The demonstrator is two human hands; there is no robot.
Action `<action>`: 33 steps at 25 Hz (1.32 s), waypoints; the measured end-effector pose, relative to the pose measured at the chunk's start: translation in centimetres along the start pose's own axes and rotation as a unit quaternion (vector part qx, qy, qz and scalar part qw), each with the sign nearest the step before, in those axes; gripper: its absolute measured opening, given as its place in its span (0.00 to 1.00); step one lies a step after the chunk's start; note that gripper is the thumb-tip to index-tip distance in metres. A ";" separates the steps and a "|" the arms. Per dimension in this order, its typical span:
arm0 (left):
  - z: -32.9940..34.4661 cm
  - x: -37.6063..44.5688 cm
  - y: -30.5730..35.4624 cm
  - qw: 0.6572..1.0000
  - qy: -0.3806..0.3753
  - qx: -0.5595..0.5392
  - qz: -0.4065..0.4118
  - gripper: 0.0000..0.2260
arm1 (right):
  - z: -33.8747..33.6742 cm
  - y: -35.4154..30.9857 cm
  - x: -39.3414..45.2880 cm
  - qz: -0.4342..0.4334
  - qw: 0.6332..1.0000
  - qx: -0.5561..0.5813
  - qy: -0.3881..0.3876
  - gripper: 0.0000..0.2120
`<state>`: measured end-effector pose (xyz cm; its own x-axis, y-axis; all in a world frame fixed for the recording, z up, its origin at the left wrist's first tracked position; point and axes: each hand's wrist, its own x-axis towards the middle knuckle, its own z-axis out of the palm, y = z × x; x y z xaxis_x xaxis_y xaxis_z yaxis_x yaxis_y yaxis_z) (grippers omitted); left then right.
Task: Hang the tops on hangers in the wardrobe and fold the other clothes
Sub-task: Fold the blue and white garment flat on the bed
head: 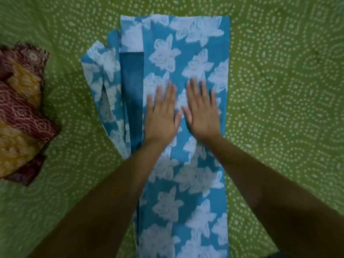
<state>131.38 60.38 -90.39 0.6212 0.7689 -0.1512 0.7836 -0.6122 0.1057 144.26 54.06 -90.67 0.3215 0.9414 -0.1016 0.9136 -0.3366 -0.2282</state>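
Observation:
A blue garment with white flower print lies flat on the bed, folded lengthwise into a long strip that runs from the far middle to the near edge of the view. A plain darker blue layer shows along its left side. My left hand and my right hand lie side by side, palms down with straight fingers, pressing on the strip's middle. Both hands are slightly blurred.
A green bedsheet with white dotted circles covers the whole surface. A crumpled pile of maroon and yellow patterned cloth lies at the left edge, apart from the blue garment.

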 end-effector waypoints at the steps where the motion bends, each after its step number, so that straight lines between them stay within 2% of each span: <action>1: 1.0 -4.7 0.5 0.999 -0.009 -0.009 0.039 0.28 | 0.8 -0.7 -4.4 -0.014 1.000 0.016 -0.012 0.28; 5: 2.6 -19.6 1.1 0.981 -0.085 0.007 0.174 0.29 | 2.7 -2.1 -16.5 -0.010 0.998 -0.011 -0.053 0.27; 6: 2.4 -21.1 0.9 0.978 -0.091 0.011 0.188 0.30 | 2.5 -2.6 -17.2 0.001 0.998 -0.014 -0.054 0.27; 7: 1.8 -21.2 0.5 0.984 -0.070 0.015 0.162 0.30 | 2.1 -3.1 -16.9 0.021 0.998 -0.008 -0.053 0.26; 8: 1.1 -20.3 -0.1 0.996 -0.031 0.023 0.084 0.30 | 1.6 -3.7 -16.1 0.045 0.998 0.003 -0.054 0.25; 9: 0.8 -18.7 -1.0 0.999 0.018 0.025 -0.045 0.30 | 1.1 -4.1 -15.1 0.068 0.996 0.014 -0.052 0.23; 10: 0.2 -16.5 -2.5 0.976 0.077 0.019 -0.203 0.30 | 0.5 -4.4 -13.9 0.087 0.995 0.023 -0.046 0.20; 11: -1.2 -14.3 -4.4 0.936 0.114 -0.015 -0.333 0.30 | -0.1 -4.7 -12.8 0.095 0.994 0.024 -0.037 0.18; 12: -2.6 -11.8 -6.4 0.891 0.150 -0.052 -0.426 0.30 | -0.4 -5.0 -11.8 0.097 0.995 0.019 -0.030 0.18; 14: -3.9 -7.3 -9.5 0.820 0.120 -0.253 -0.499 0.25 | -0.5 -5.5 -10.5 0.107 0.994 0.014 -0.030 0.16; 15: -4.4 -5.3 -10.4 0.787 0.076 -0.357 -0.497 0.24 | -0.1 -5.8 -10.2 0.117 0.993 0.018 -0.031 0.15; 16: -4.6 -3.3 -11.1 0.774 0.060 -0.400 -0.488 0.24 | 0.3 -6.5 -10.1 0.127 0.991 0.024 -0.024 0.15; 18: -5.1 -0.9 -12.0 0.779 0.066 -0.416 -0.465 0.23 | 0.6 -8.1 -9.9 0.142 0.989 0.028 0.009 0.16; 19: -5.1 -0.4 -12.6 0.769 0.071 -0.435 -0.463 0.21 | 0.4 -9.2 -9.7 0.146 0.988 0.037 0.023 0.17; 20: -5.0 -0.2 -13.4 0.736 0.072 -0.480 -0.472 0.19 | 0.1 -10.3 -9.2 0.149 0.987 0.056 0.029 0.18; 21: -5.0 -0.6 -14.8 0.683 0.062 -0.541 -0.488 0.19 | -0.3 -11.8 -8.6 0.145 0.986 0.080 0.031 0.18; 22: -4.9 -1.4 -16.4 0.612 0.059 -0.614 -0.494 0.20 | -0.8 -13.4 -8.0 0.134 0.985 0.098 0.037 0.19; 24: -4.3 -3.6 -19.6 0.475 0.142 -0.703 -0.510 0.18 | -1.6 -17.1 -6.4 0.088 0.989 0.105 0.050 0.22; 25: -4.0 -4.9 -20.8 0.441 0.182 -0.701 -0.531 0.15 | -1.7 -18.8 -5.5 0.063 0.992 0.102 0.045 0.24; 26: -3.6 -6.2 -21.8 0.439 0.210 -0.674 -0.557 0.12 | -1.8 -20.4 -4.5 0.042 0.994 0.093 0.033 0.27; 27: -3.2 -7.4 -22.7 0.451 0.220 -0.648 -0.573 0.10 | -1.6 -21.7 -3.6 0.026 0.997 0.075 0.017 0.30; 29: -3.3 -8.7 -23.6 0.453 0.207 -0.652 -0.572 0.07 | -1.2 -23.2 -1.5 0.006 1.000 0.012 -0.019 0.36; 30: -3.6 -8.6 -23.8 0.474 0.188 -0.644 -0.570 0.09 | -1.1 -23.6 -0.3 0.002 0.999 -0.024 -0.037 0.37; 33: -5.2 -6.9 -24.8 0.597 0.128 -0.597 -0.521 0.23 | -0.6 -25.0 3.6 0.006 0.996 -0.078 -0.050 0.36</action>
<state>107.68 71.18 -86.84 -0.3482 0.7150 -0.6062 0.1007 0.6715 0.7341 122.71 65.91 -84.76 0.3136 0.9279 -0.2017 0.9399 -0.3336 -0.0735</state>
